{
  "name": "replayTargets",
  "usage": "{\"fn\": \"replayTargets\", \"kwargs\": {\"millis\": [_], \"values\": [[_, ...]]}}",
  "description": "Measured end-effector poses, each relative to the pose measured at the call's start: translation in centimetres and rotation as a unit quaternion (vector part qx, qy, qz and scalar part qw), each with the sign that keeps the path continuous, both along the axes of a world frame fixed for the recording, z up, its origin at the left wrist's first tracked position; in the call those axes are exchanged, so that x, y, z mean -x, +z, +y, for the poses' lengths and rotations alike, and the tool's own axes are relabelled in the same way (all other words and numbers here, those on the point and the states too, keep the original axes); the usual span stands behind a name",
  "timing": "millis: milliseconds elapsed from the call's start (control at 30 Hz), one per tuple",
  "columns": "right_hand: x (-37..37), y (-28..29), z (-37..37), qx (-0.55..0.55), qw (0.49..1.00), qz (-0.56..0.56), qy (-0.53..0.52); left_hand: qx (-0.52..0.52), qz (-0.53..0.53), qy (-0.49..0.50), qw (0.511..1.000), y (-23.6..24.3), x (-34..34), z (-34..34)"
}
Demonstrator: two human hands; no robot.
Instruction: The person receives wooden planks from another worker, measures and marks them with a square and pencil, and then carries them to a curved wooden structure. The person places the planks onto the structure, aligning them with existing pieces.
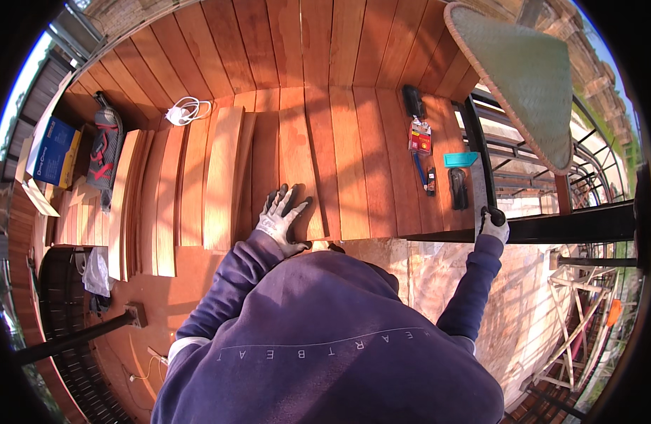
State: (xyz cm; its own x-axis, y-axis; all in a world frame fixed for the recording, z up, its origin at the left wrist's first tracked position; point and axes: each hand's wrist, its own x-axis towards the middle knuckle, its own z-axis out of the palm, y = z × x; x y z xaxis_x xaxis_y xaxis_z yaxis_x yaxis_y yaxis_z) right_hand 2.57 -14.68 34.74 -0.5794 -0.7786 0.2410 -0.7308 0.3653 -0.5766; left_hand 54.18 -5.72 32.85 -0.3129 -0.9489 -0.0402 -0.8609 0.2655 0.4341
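Note:
My left hand (281,218), in a white glove with dark fingertips, lies flat with fingers spread on a loose reddish wooden plank (297,155). That plank rests at a slight angle over the planks beneath it. At the right end of the planking, my right hand (495,225), gloved the same way, has its fingers curled at the corner of a black metal frame (481,141). What lies inside those fingers is hidden. A pale strip (479,194) runs along the frame just beyond that hand.
Left of my left hand lie stacked planks (225,177), a white cable (187,112), a black-and-red bag (105,148) and a blue-yellow box (53,152). To the right are a red packet (420,137), a teal block (460,160) and a black tool (457,189). A woven conical hat (516,78) hangs beyond.

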Motion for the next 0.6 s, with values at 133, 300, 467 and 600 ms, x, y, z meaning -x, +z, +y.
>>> {"fn": "replayTargets", "kwargs": {"millis": [133, 300, 467, 600], "values": [[-3.7, 2.6, 2.3, 0.087, 0.995, -0.037, 0.023, 0.017, 0.011, 0.007, 1.000, -0.7, 0.0, 0.3], [-8.4, 3.4, 3.1, 0.108, 0.966, -0.211, 0.101, 0.071, 0.088, -0.005, 0.994, -0.3, -0.2, -0.1], [-18.9, 1.5, 2.9, 0.017, 0.930, -0.177, 0.323, 0.054, 0.156, 0.088, 0.982, 0.3, 0.4, -0.4], [-25.5, 1.0, 1.5, -0.099, 0.693, -0.659, 0.276, 0.062, 0.074, 0.035, 0.995, 1.7, 0.8, -0.2]]}}
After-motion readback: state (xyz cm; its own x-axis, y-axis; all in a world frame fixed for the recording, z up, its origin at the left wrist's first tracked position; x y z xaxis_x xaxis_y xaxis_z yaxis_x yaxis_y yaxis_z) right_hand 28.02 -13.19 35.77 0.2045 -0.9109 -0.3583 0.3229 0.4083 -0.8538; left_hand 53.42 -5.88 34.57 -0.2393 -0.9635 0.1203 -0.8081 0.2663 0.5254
